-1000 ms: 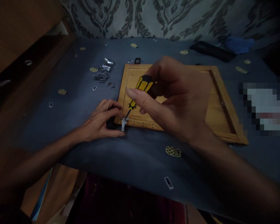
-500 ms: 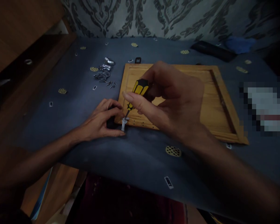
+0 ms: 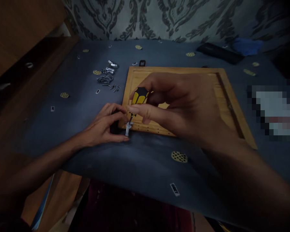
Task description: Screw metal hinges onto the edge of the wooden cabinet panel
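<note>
A: How does the right grip (image 3: 183, 112) stand?
B: Clamped on a yellow-and-black screwdriver (image 3: 140, 95), thumb on the near side, bent fingers around the handle. The shaft slants down to a small metal hinge (image 3: 128, 129).
A: And the left grip (image 3: 105, 124)?
B: Thumb and fingers well apart, curved around the hinge like a C. The thumb tip is at its near end, the fingertips by the edge of a wooden board (image 3: 138, 77). Whether they press on the hinge, I can't tell.
A: Where exactly is the hinge?
B: At the board's near left corner, its arm jutting past the edge. Small dark holes (image 3: 148, 129) run along that edge.
A: Farther out?
B: The board lies flat on the blue-grey counter (image 3: 145, 167). Left of it, metal pieces (image 3: 109, 70) lie clustered, loose screws (image 3: 114, 88) just beside. At the back right: a black case (image 3: 219, 53) near a crumpled blue cloth (image 3: 248, 46)
</note>
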`<action>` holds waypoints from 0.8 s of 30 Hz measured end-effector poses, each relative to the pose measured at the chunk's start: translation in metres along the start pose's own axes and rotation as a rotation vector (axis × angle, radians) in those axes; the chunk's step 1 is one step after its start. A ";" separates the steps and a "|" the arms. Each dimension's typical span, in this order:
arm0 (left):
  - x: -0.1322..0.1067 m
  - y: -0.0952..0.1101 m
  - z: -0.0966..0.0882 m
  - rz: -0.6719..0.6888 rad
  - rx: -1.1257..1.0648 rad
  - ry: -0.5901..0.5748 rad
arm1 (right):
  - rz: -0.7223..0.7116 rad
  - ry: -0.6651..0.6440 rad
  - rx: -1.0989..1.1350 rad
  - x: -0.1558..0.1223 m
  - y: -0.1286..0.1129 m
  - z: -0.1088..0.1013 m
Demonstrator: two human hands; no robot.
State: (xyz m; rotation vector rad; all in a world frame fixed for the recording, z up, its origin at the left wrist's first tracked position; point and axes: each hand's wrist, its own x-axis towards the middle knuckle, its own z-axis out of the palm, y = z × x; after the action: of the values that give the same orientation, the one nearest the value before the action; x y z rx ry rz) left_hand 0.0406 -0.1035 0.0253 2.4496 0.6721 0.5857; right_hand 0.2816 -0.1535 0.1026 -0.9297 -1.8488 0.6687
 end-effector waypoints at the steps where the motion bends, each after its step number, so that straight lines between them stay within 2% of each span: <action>1: 0.000 0.000 0.000 0.001 0.002 0.001 | -0.018 0.047 -0.036 0.000 0.001 0.002; 4: 0.000 0.001 -0.001 -0.024 0.007 -0.027 | -0.057 0.146 -0.116 -0.001 0.004 0.008; 7: 0.000 0.003 -0.002 -0.047 0.003 -0.041 | -0.047 0.151 -0.116 -0.002 0.005 0.010; 12: 0.001 0.003 -0.002 -0.050 0.013 -0.037 | -0.010 -0.004 -0.003 0.000 0.003 0.005; 15: 0.001 0.002 -0.002 -0.046 0.021 -0.043 | -0.019 -0.091 -0.014 0.000 0.003 0.002; 24: 0.001 0.002 -0.004 -0.065 0.010 -0.065 | -0.113 0.186 -0.201 -0.006 0.013 0.015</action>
State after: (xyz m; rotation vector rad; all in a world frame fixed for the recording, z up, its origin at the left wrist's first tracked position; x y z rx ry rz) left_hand 0.0403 -0.1033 0.0298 2.4352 0.7266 0.4763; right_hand 0.2741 -0.1515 0.0837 -0.9738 -1.8085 0.3197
